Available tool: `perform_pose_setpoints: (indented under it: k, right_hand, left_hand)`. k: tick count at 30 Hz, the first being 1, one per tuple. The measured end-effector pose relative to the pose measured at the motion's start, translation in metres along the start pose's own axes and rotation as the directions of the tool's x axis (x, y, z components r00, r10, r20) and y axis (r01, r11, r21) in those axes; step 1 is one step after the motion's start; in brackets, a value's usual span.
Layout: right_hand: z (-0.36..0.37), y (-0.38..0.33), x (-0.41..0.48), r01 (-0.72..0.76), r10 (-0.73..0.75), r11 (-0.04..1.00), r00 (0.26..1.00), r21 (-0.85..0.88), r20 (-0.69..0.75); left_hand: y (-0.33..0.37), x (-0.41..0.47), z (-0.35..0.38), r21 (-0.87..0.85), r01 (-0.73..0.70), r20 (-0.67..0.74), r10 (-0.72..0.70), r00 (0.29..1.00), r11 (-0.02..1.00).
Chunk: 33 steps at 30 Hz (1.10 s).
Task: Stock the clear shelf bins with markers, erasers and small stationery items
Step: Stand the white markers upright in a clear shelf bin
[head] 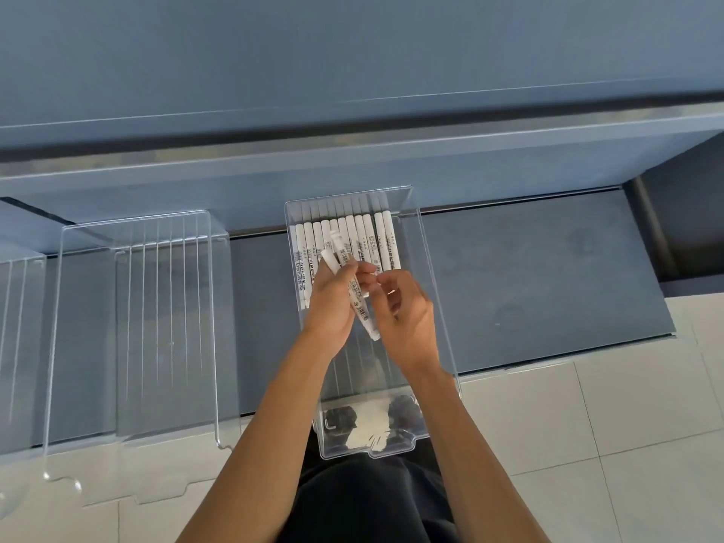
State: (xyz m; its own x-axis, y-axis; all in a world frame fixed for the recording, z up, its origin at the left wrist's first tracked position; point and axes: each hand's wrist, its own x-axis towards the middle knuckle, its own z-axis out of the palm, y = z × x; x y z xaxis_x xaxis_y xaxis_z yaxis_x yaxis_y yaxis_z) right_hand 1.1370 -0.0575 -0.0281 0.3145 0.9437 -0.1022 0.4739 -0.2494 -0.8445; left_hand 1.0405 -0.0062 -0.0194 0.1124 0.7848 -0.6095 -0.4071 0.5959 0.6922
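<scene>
Many white markers (348, 237) already lie side by side in a neat row at the far end of the middle bin (376, 448), so this job has started but is far from done. The left hand (333, 303) is curled round a few more markers (362, 311) and holds them just above the row. The right hand (407, 319) is right beside them with its fingers bent. Its fingertips are at the held markers, but I cannot tell if it pinches one or only touches. I think these markers go in the row next. The near half of the middle bin has no markers in it. The bin on the left (137, 225) has nothing in it, and a third bin (19, 307) at the far left edge looks bare too, though only part of it shows. No erasers or other small things are in sight. The bins are clear, hard plastic, long boxes with thin ridges along the bottom and rounded corners. The markers are thin, smooth, round sticks with small black print on them. The bins sit on a flat, dull grey-blue shelf (529, 288), and their near ends stick out over the pale floor (587, 425) tiles.
</scene>
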Motion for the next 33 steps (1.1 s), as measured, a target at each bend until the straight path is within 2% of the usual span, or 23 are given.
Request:
perform_pose_setpoints:
  k: [3, 7, 14, 20, 26, 29, 33]
  right_hand:
    - [-0.005, 0.002, -0.007, -0.033, 0.033, 0.999, 0.999, 0.018, 0.015]
    - [-0.012, 0.006, -0.014, 0.017, -0.019, 1.0, 0.998, 0.024, 0.059]
    - [-0.029, -0.002, -0.015, -0.116, 0.092, 0.985, 0.98, 0.129, 0.179]
    - [-0.032, -0.009, -0.006, -0.188, 0.176, 0.975, 0.979, 0.115, 0.106]
    - [-0.027, -0.007, -0.002, -0.154, 0.154, 0.988, 0.988, -0.009, 0.018]
    - [-0.027, -0.014, -0.003, -0.167, 0.166, 0.984, 0.986, 0.058, 0.021]
    - [-0.033, -0.024, -0.004, -0.199, 0.18, 0.954, 0.978, 0.225, 0.105]
  left_hand:
    - [-0.007, -0.007, 0.003, -0.011, -0.02, 0.043, 0.02, 0.999, 1.0]
    - [-0.016, -0.017, 0.006, -0.043, 0.038, 0.048, -0.036, 0.998, 0.998]
    - [-0.019, -0.023, 0.009, -0.027, 0.116, 0.081, -0.113, 0.99, 0.993]
    - [-0.015, -0.02, 0.012, -0.03, 0.112, 0.1, -0.108, 0.989, 0.993]
    - [-0.013, -0.016, 0.013, 0.11, -0.006, 0.097, -0.005, 0.995, 0.994]
    - [-0.011, -0.013, 0.011, 0.158, -0.016, 0.048, 0.009, 0.999, 0.987]
    - [-0.009, -0.014, 0.003, 0.197, -0.028, 0.015, 0.026, 1.0, 0.98]
